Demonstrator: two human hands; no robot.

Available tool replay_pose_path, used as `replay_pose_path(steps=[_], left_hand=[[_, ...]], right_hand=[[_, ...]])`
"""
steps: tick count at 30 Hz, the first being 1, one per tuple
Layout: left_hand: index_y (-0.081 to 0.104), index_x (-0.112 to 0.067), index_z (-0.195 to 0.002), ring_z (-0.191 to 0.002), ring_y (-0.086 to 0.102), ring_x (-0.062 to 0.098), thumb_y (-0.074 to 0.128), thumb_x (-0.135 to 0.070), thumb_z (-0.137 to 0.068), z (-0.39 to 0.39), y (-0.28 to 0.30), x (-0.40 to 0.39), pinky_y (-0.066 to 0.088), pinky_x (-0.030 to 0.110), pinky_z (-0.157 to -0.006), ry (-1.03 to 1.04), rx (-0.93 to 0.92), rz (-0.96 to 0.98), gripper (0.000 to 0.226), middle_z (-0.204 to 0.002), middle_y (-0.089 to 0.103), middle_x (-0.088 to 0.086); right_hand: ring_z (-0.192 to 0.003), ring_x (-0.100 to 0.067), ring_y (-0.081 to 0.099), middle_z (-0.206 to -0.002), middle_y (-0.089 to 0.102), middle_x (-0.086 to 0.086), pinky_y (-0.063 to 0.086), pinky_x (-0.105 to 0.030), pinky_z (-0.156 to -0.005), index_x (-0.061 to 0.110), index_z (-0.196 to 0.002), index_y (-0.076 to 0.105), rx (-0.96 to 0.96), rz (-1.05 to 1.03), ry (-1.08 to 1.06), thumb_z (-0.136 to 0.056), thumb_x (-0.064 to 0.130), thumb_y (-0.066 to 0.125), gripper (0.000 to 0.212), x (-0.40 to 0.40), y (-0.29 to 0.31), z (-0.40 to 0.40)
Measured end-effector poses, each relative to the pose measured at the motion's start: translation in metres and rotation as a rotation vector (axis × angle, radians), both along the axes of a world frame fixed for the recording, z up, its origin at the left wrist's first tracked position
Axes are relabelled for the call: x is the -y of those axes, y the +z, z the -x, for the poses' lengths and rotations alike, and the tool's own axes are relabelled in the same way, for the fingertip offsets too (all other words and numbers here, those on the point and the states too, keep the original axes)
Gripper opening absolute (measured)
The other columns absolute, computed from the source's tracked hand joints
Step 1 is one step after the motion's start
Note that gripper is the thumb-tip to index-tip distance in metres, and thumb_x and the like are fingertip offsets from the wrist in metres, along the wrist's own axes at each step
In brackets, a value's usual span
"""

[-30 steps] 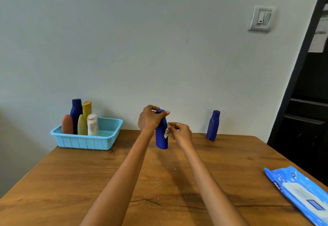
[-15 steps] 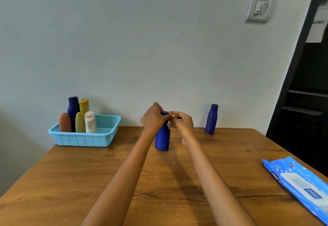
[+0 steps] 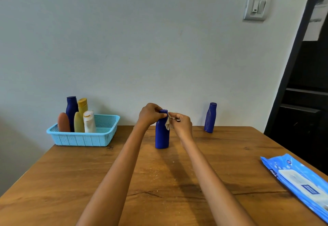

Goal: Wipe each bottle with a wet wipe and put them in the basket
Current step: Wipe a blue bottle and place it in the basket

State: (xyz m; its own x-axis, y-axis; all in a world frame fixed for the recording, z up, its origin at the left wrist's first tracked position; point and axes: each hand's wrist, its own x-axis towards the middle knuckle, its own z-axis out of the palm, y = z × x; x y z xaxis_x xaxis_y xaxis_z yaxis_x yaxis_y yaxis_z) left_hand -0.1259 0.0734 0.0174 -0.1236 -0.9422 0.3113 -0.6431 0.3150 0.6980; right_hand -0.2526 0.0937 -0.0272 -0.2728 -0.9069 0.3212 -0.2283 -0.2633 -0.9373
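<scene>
Bottle [image 3: 161, 133]: lifted a second ago, now standing mid-table, toward the far edge. Left hand [image 3: 149, 114] curls round its cap; right hand [image 3: 181, 121] pinches the wipe [image 3: 167, 123] against the neck. Basket [image 3: 83, 137], far-left corner: five bottles. Second bottle [image 3: 210, 118], far edge, apparently unwiped. Wiping likely nearing completion.

The bottle [image 3: 162, 133] under the fingers [image 3: 156, 109] is deep blue, the wipe [image 3: 167, 123] against it off-white. Right of them stands another deep blue bottle [image 3: 210, 118]. Left, a pale blue mesh basket [image 3: 83, 137] holds blue, yellow, orange-brown and white bottles. The table [image 3: 159, 181] is brown woodgrain; the wipes pack [image 3: 300, 183] bright blue with white.
</scene>
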Motion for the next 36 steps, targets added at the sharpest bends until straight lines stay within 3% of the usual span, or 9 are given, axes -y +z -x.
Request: replay_pose_path(steps=[5,9,11,15,19,22,25,29,36], left_hand=[[0.066,-0.007,-0.110,-0.095,0.064,0.024,0.064,-0.021,-0.086,0.000,0.000,0.000,0.051,0.036,-0.084,0.061,0.018,-0.007,0.028,-0.103,0.069,0.010],[0.067,-0.008,-0.106,-0.095,0.064,0.024,0.065,-0.021,-0.085,0.002,0.001,-0.002,0.052,0.039,-0.086,0.065,-0.029,-0.003,0.025,-0.101,0.070,0.009],[0.066,-0.007,-0.104,-0.094,0.064,0.025,0.066,-0.022,-0.085,0.004,0.005,-0.005,0.052,0.039,-0.086,0.059,-0.090,0.006,0.024,-0.099,0.069,0.009],[0.065,-0.007,-0.101,-0.090,0.062,0.024,0.067,-0.023,-0.084,0.004,0.014,-0.014,0.051,0.038,-0.082,0.071,-0.278,0.057,0.023,-0.093,0.067,0.008],[0.063,-0.007,-0.104,-0.095,0.060,0.022,0.067,-0.018,-0.086,-0.004,0.015,-0.026,0.052,0.038,-0.087,0.101,-0.377,0.074,0.021,-0.097,0.062,0.006],[0.062,-0.012,-0.089,-0.090,0.059,0.023,0.066,-0.016,-0.087,-0.010,0.015,-0.037,0.052,0.041,-0.087,0.095,-0.368,0.060,0.007,-0.093,0.062,0.010],[0.067,-0.003,-0.102,-0.092,0.063,0.024,0.065,-0.015,-0.086,-0.010,0.020,-0.053,0.054,0.040,-0.086,0.099,-0.411,0.069,0.020,-0.099,0.068,0.013],[0.069,-0.003,-0.100,-0.088,0.067,0.026,0.068,-0.017,-0.085,-0.020,0.034,-0.073,0.056,0.040,-0.084,0.149,-0.582,0.063,0.021,-0.094,0.070,0.013],[0.068,-0.004,-0.101,-0.088,0.067,0.026,0.069,-0.020,-0.084,-0.044,0.049,-0.111,0.056,0.033,-0.076,0.204,-0.603,0.103,0.023,-0.096,0.069,0.013]], right_hand=[[-0.100,-0.017,0.061,-0.113,0.066,-0.009,0.053,-0.033,-0.088,0.008,-0.112,0.065,-0.055,-0.229,0.013,-0.092,0.005,0.054,0.023,0.003,-0.020,0.004],[-0.099,-0.011,0.060,-0.115,0.066,-0.002,0.047,-0.015,-0.071,0.013,-0.116,0.064,-0.005,-0.093,-0.005,-0.093,0.015,0.056,0.024,0.000,0.001,0.002],[-0.103,-0.012,0.060,-0.114,0.066,0.002,0.047,-0.018,-0.075,0.017,-0.117,0.064,0.049,0.024,0.021,-0.092,0.019,0.059,0.025,-0.003,0.016,0.000],[-0.100,-0.011,0.061,-0.113,0.066,0.004,0.049,-0.019,-0.077,0.021,-0.118,0.063,-0.083,0.161,0.003,-0.090,0.021,0.061,0.027,-0.010,0.027,-0.004],[-0.099,-0.013,0.062,-0.112,0.067,-0.001,0.045,-0.017,-0.073,0.015,-0.114,0.066,-0.280,0.122,-0.033,-0.092,0.018,0.058,0.023,-0.017,0.010,-0.002],[-0.093,-0.011,0.062,-0.107,0.070,0.001,0.044,-0.017,-0.068,0.016,-0.109,0.068,-0.212,0.081,-0.077,-0.092,0.025,0.059,0.021,-0.028,0.007,-0.006],[-0.089,-0.010,0.064,-0.099,0.071,0.005,0.044,-0.016,-0.065,0.019,-0.103,0.070,-0.119,0.177,-0.096,-0.090,0.035,0.060,0.023,-0.043,0.024,-0.023],[-0.079,-0.011,0.061,-0.086,0.069,0.006,0.048,-0.025,-0.059,0.021,-0.093,0.069,-0.250,0.269,-0.171,-0.088,0.044,0.060,0.025,-0.068,0.025,-0.041],[-0.078,-0.014,0.063,-0.086,0.069,0.003,0.040,-0.020,-0.055,0.014,-0.093,0.069,-0.229,0.196,-0.187,-0.087,0.036,0.064,0.023,-0.102,0.009,-0.043]])
